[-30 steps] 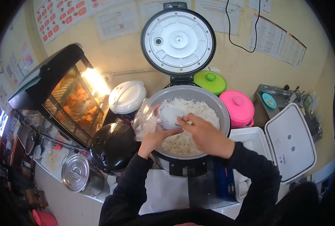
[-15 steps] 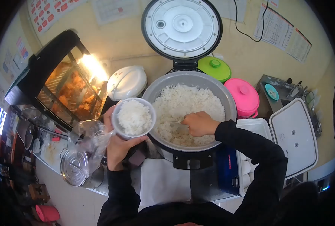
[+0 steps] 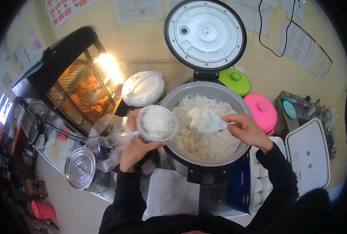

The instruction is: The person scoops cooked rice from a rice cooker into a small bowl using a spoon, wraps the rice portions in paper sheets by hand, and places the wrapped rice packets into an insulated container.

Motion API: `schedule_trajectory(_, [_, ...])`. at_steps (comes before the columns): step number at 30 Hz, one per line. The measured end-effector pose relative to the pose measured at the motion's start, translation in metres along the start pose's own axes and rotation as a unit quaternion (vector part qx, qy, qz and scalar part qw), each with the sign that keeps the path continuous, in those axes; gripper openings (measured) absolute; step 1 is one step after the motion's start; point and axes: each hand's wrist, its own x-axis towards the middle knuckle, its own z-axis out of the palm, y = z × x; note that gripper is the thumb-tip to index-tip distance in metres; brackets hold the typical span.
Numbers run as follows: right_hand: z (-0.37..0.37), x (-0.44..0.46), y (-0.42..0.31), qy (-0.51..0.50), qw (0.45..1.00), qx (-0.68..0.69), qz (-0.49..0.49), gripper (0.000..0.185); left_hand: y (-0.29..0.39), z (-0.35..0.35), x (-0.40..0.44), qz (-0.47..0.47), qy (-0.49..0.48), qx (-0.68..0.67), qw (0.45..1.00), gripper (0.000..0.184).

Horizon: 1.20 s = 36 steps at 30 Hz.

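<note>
My left hand is wrapped round a plastic cup heaped with white rice, at the left rim of a large rice cooker. A clear plastic bag hangs at the same hand; whether the fingers grip it too cannot be made out. Over the cooker, my right hand pinches the handle of a pale rice paddle that carries a clump of rice. Below it the pot holds a broad mass of cooked rice. The cooker's lid stands raised behind.
Left is a lit display case of fried food, with a lidded metal pot in front. A white lidded container, a green lid and a pink container flank the cooker. An opened cooler holds round white items.
My right hand has risen out of the rice, bringing up the paddle with a clump on it. The whole view has shifted somewhat; my left hand still holds the cup.
</note>
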Motion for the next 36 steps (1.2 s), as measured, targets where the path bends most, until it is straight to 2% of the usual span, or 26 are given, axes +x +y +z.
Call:
schedule_trajectory(1, [-0.003,-0.009,-0.012,0.05,0.999,-0.002,0.008,0.04,-0.003,0.011,0.006,0.01,-0.011,-0.004,1.0,0.094])
schedule_trajectory(2, [-0.001,-0.014,-0.021,0.072,0.995,-0.049,-0.05,0.046,-0.006,0.022,0.013,0.02,-0.022,-0.009,1.0,0.092])
schedule_trajectory(5, [0.03,-0.025,-0.039,0.14,0.95,-0.197,-0.197,0.061,-0.003,0.063,0.021,0.161,0.033,-0.032,0.986,0.084])
schedule_trajectory(7, [0.057,-0.029,-0.028,0.183,0.894,-0.304,-0.275,0.066,0.01,0.078,0.024,0.258,0.081,-0.017,0.963,0.089])
schedule_trajectory(10, [0.054,-0.043,-0.035,0.16,0.877,-0.366,-0.269,0.068,0.001,0.078,0.03,0.215,0.04,-0.042,0.975,0.099])
schedule_trajectory(13, [0.027,-0.045,-0.038,0.183,0.9,-0.343,-0.198,0.066,0.003,0.079,0.024,0.255,0.049,-0.017,0.965,0.1])
schedule_trajectory(14, [0.024,-0.045,-0.042,0.233,0.907,-0.316,-0.154,0.053,0.005,0.079,0.022,0.254,0.054,-0.02,0.965,0.1])
schedule_trajectory(16, [0.028,-0.037,-0.034,0.276,0.94,-0.102,-0.174,0.041,0.008,0.08,0.019,0.254,0.066,-0.026,0.965,0.102])
schedule_trajectory(18, [0.038,-0.033,-0.032,0.266,0.95,0.015,-0.161,0.03,0.006,0.08,0.018,0.25,0.071,-0.017,0.966,0.103])
schedule_trajectory(20, [0.061,-0.038,-0.034,0.211,0.97,0.027,-0.118,0.023,0.007,0.081,0.015,0.257,0.076,-0.015,0.963,0.105])
schedule_trajectory(23, [0.085,-0.029,-0.026,0.253,0.951,-0.069,-0.166,0.019,0.01,0.085,0.005,0.277,0.076,-0.016,0.958,0.106])
schedule_trajectory(24, [0.087,-0.025,-0.024,0.257,0.95,-0.047,-0.171,0.018,0.008,0.085,0.004,0.28,0.072,-0.012,0.957,0.107])
schedule_trajectory(27, [0.08,-0.034,-0.026,0.194,0.954,-0.147,-0.175,0.018,0.004,0.082,0.004,0.257,0.041,-0.054,0.964,0.106])
schedule_trajectory(28, [0.071,-0.036,-0.028,0.184,0.958,-0.145,-0.166,0.018,0.003,0.081,0.003,0.242,0.029,-0.078,0.967,0.105])
schedule_trajectory(30, [0.05,-0.037,-0.036,0.167,0.964,-0.143,-0.151,0.018,0.0,0.077,0.003,0.258,0.042,-0.01,0.965,0.103])
schedule_trajectory(31, [0.048,-0.036,-0.041,0.195,0.96,-0.116,-0.163,0.018,-0.001,0.076,0.003,0.264,0.046,0.024,0.963,0.102])
schedule_trajectory(33, [0.049,-0.035,-0.048,0.252,0.948,-0.064,-0.185,0.018,-0.001,0.075,0.004,0.263,0.046,0.006,0.964,0.099])
schedule_trajectory(36, [0.07,-0.033,-0.036,0.191,0.951,-0.128,-0.204,0.02,0.003,0.074,0.0,0.249,0.034,-0.048,0.967,0.099])
